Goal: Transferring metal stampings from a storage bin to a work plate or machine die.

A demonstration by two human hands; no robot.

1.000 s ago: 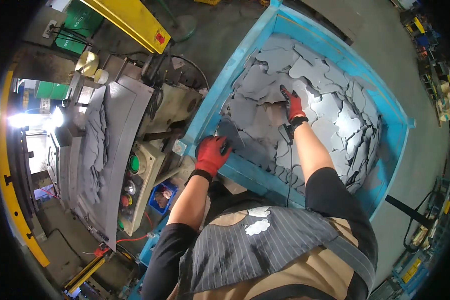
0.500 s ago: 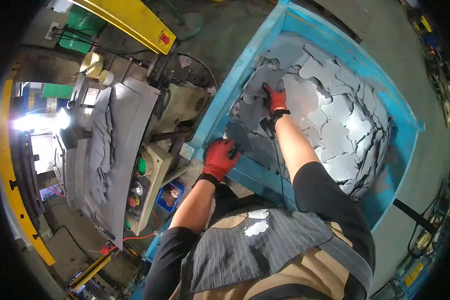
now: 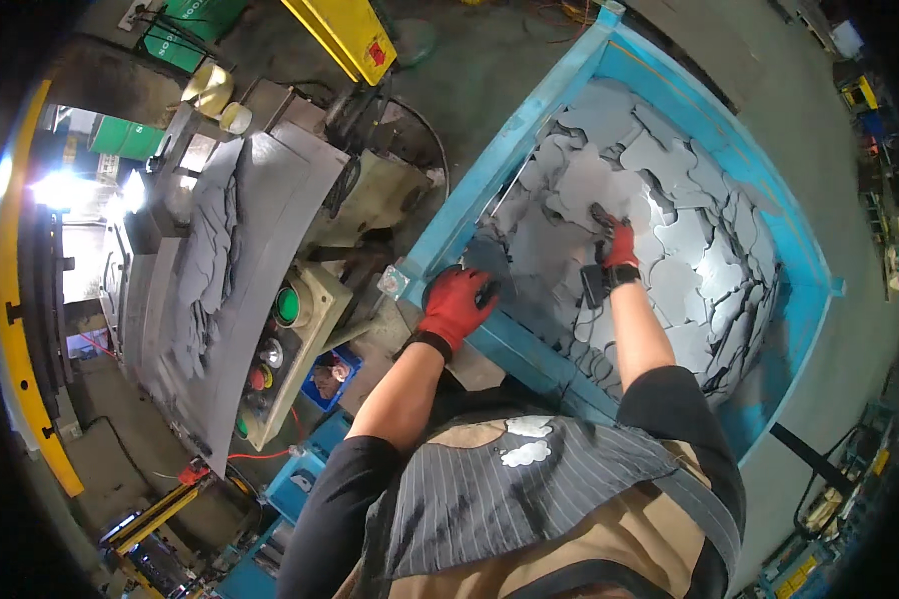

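At the far left, a ragged stack of grey pieces (image 3: 208,265) is borne on a grey metal sheet (image 3: 270,195), beside which a control box (image 3: 322,299) with round buttons is mounted. Next, the left hand (image 3: 457,304), gloved in red, is laid at the near-left corner of a blue bin (image 3: 507,150). Its fingers are curled over the rim; whether that grip is closed firmly cannot be told.

Inside the bin, flat grey plates (image 3: 684,245) with wavy outlines are heaped and overlapped. The right hand (image 3: 616,243), also gloved, is held low over the middle of the heap with fingers bent; whether a plate is pinched in the grip cannot be told. Just beside the wrist, a dark device (image 3: 593,287) with a cord is seen, by which plates could be snagged.

The plates are judged stiff, thin and rather slippery where faces are shiny, each probably manageable singly; a raised outer edge would be best taken, since sharp rims may be met. Room is left upward, no cover being seen, while sideways movement is bounded by the bin walls. To the right, grey floor (image 3: 781,125) is seen beyond the bin.
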